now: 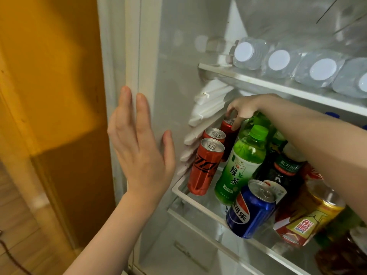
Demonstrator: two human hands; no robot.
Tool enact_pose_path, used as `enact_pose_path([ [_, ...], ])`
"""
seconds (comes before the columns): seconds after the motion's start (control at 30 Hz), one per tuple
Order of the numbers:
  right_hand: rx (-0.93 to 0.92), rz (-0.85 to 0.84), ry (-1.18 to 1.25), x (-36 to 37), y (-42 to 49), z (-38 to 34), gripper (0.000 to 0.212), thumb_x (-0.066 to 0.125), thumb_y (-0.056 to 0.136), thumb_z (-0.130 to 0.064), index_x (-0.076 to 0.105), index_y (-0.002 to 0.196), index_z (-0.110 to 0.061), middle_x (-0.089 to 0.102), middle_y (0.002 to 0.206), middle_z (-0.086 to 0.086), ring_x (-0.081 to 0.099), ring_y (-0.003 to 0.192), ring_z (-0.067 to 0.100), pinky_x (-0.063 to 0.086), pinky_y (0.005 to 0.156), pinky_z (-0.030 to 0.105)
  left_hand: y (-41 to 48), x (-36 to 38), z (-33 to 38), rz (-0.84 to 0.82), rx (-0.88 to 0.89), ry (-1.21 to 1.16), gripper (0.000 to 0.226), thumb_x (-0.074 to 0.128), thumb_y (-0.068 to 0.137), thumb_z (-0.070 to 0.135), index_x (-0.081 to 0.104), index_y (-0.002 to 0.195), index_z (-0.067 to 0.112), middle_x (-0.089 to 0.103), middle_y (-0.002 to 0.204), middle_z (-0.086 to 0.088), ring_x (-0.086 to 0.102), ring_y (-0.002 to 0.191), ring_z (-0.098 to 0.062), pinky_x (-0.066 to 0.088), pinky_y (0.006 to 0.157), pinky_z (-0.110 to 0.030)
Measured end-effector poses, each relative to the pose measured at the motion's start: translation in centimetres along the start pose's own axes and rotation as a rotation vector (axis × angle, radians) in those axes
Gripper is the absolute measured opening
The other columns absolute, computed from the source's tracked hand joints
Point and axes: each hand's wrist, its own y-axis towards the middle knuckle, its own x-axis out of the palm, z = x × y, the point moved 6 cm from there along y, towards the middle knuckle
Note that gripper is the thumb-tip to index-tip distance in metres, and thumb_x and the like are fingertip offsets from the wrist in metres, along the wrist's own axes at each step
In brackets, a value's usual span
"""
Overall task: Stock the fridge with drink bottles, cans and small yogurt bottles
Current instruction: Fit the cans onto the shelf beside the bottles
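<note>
Reaching way into the back, the right hand (pixel 245 110) has its fingertips clamped round the rim of the rear red can (pixel 228 133), which sits at the far end of a row of 3 along the fridge's left wall, behind the middle red can (pixel 214 133) and the front red can (pixel 204 167). The left hand (pixel 139 147) is flat with straight fingers, holding nothing. It looks like it's braced on the fridge's left edge.

My worry is that the forearm crosses right above the green tea bottle (pixel 238 165), so pulling back carelessly could clip its cap. That bottle could then shove the Pepsi can (pixel 250 211), which stands close to the front lip of the shelf (pixel 198 197). It's packed tight in there, so 1 bump could travel.

Labels:
- The green bottle reads 绿茶.
- The blue can shows the Pepsi globe plus 可乐.
- A dark bottle (pixel 286 167) says 东方树叶.
- The yellow bottle (pixel 309 221) has 东鹏 on it.
- The front can's black lettering I can't fully read.

Up top, the water bottles (pixel 282 60) lie with their white caps facing out.
</note>
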Motion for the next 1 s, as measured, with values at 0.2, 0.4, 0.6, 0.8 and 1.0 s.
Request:
enact_pose_path([
  [0.2,0.080,0.016,0.010,-0.7,1.3,2.3,0.064,0.078,0.076,-0.021,0.049,0.132,-0.012,0.057,0.125,0.015,0.056,0.114,0.034,0.049,0.088,0.037,-0.1,0.1,-0.1,0.008,0.012,-0.009,0.061,0.064,0.085,0.007,0.029,0.134,0.001,0.025,0.140,-0.028,0.023,0.135,-0.029,0.019,0.114,-0.031],
  [0.4,0.045,0.003,-0.017,-0.4,2.3,2.0,0.063,0.082,0.069,-0.013,0.054,0.125,-0.014,0.050,0.117,0.003,0.051,0.101,0.021,0.045,0.071,0.025,-0.3,0.2,-0.1,0.006,0.034,-0.026,0.059,0.064,0.086,0.007,0.030,0.133,0.000,0.025,0.140,-0.029,0.025,0.135,-0.032,0.025,0.113,-0.038],
  [0.6,0.048,-0.025,-0.026,0.6,3.4,2.1,0.065,0.082,0.065,-0.006,0.053,0.123,-0.014,0.054,0.125,0.008,0.055,0.108,0.028,0.051,0.087,0.039,-0.5,0.3,-0.3,0.015,0.054,-0.042,0.058,0.063,0.086,0.007,0.030,0.132,-0.002,0.023,0.139,-0.028,0.024,0.136,-0.029,0.026,0.112,-0.040],
  [0.8,0.084,-0.064,0.020,0.7,3.2,2.2,0.062,0.081,0.069,-0.017,0.053,0.124,-0.018,0.057,0.124,0.009,0.057,0.110,0.029,0.050,0.095,0.046,-0.5,0.4,-0.5,0.015,0.039,-0.049,0.059,0.064,0.085,0.006,0.030,0.133,0.000,0.024,0.140,-0.027,0.022,0.135,-0.026,0.024,0.113,-0.036],
  [1.0,0.109,0.070,0.088,-0.3,2.7,2.3,0.048,0.072,0.076,-0.044,0.067,0.109,-0.008,0.064,0.115,0.010,0.058,0.106,0.027,0.044,0.069,0.027,-0.5,0.4,-0.4,0.009,0.037,-0.043,0.059,0.064,0.086,0.006,0.030,0.133,-0.001,0.024,0.140,-0.029,0.021,0.136,-0.026,0.022,0.114,-0.034],
])
